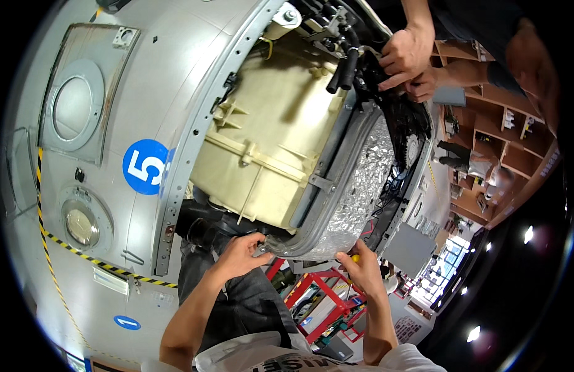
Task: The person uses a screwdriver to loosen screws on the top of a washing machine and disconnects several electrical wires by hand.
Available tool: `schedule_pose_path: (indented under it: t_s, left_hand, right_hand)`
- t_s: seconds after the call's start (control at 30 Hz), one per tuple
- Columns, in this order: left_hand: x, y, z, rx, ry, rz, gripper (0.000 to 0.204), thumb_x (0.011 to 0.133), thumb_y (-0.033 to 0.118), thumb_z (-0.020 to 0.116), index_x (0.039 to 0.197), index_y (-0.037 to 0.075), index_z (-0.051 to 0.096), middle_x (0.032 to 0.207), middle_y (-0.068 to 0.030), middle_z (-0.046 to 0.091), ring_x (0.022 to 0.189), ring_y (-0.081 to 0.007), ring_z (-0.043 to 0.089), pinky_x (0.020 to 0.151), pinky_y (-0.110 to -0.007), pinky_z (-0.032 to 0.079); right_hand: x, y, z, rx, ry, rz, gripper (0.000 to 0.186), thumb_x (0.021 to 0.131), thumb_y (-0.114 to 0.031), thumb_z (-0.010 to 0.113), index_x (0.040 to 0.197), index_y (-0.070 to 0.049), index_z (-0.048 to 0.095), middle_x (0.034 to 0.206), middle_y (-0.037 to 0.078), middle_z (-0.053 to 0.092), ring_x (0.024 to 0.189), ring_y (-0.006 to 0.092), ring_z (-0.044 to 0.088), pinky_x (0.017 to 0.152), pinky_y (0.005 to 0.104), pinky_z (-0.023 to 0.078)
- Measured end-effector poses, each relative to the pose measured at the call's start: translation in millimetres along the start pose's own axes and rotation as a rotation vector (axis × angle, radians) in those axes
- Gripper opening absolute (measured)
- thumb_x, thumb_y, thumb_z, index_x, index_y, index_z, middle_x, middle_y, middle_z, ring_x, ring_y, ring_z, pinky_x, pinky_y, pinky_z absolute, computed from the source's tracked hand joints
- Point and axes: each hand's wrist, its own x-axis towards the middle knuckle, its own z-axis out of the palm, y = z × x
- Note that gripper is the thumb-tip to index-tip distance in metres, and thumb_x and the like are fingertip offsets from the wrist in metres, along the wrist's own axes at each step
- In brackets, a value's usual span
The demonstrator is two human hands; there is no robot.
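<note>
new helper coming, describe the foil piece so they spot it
Find the large cream housing mid-picture. To its right, past a curved grey frame, is the foil piece, ending by the wearer's right hand. Its crinkled silver surface sets it apart from both smoother neighbours.

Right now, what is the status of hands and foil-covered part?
Left hand at lower end of grey rim. Right hand at lower edge of foil-covered part. Another person's hands near upper end.
</note>
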Motion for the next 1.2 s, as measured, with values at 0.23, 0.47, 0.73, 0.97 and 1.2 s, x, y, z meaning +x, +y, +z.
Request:
schedule_pose_path:
  t_s: [0.23, 0.47, 0.73, 0.97, 1.2]
  left_hand:
    - [-1, -6, 3, -0.017, -0.023, -0.054, 0.033, 0.074, 0.014, 0.078, 0.098, -0.001, 0.061, 0.062, 0.0054, 0.037, 0.058, -0.0039, 0.033, 0.051, -0.021, 0.031]
    - [-4, -6, 13, -0.052, 0.016, -0.041, 0.029, 0.080, 0.009, 0.074, 0.101, -0.001, 0.057, 0.059, 0.0076, 0.036, 0.053, -0.0004, 0.033, 0.047, -0.020, 0.025]
    - [-8, -20, 25, -0.219, 0.088, -0.062, 0.038, 0.088, 0.008, 0.065, 0.122, -0.003, 0.053, 0.065, 0.0073, 0.048, 0.058, -0.0001, 0.040, 0.051, -0.019, 0.032]
    - [-23, 29, 42, -0.066, 0.245, -0.166, 0.049, 0.087, 0.016, 0.063, 0.128, -0.004, 0.045, 0.074, -0.0034, 0.062, 0.067, -0.0101, 0.057, 0.060, -0.028, 0.045]
    - [-68, 54, 19, 0.192, 0.147, -0.160, 0.039, 0.085, 0.029, 0.062, 0.113, 0.002, 0.056, 0.069, -0.0151, 0.062, 0.068, -0.0320, 0.063, 0.064, -0.041, 0.047]
  right_hand:
    - [-1, -2, -4, -0.108, 0.007, -0.056, 0.046, 0.082, -0.036, 0.071, 0.093, 0.005, 0.056, 0.077, 0.023, 0.065, 0.073, 0.0393, 0.065, 0.065, 0.0411, 0.049]
    - [0, -2, -13, -0.098, 0.015, -0.118, 0.050, 0.082, -0.041, 0.070, 0.091, 0.005, 0.055, 0.075, 0.024, 0.064, 0.075, 0.0430, 0.063, 0.065, 0.0457, 0.049]
    - [4, 7, -9, -0.139, 0.069, -0.182, 0.055, 0.081, -0.048, 0.067, 0.095, 0.004, 0.055, 0.077, 0.025, 0.064, 0.074, 0.0446, 0.062, 0.068, 0.0492, 0.049]
    - [5, 10, 4, 0.085, 0.082, -0.109, 0.044, 0.080, -0.039, 0.071, 0.100, 0.000, 0.062, 0.085, 0.020, 0.068, 0.078, 0.0371, 0.065, 0.070, 0.0410, 0.049]
    - [4, 9, 1, 0.084, 0.060, -0.035, 0.043, 0.080, -0.035, 0.071, 0.102, 0.000, 0.062, 0.085, 0.018, 0.068, 0.077, 0.0317, 0.067, 0.071, 0.0387, 0.049]
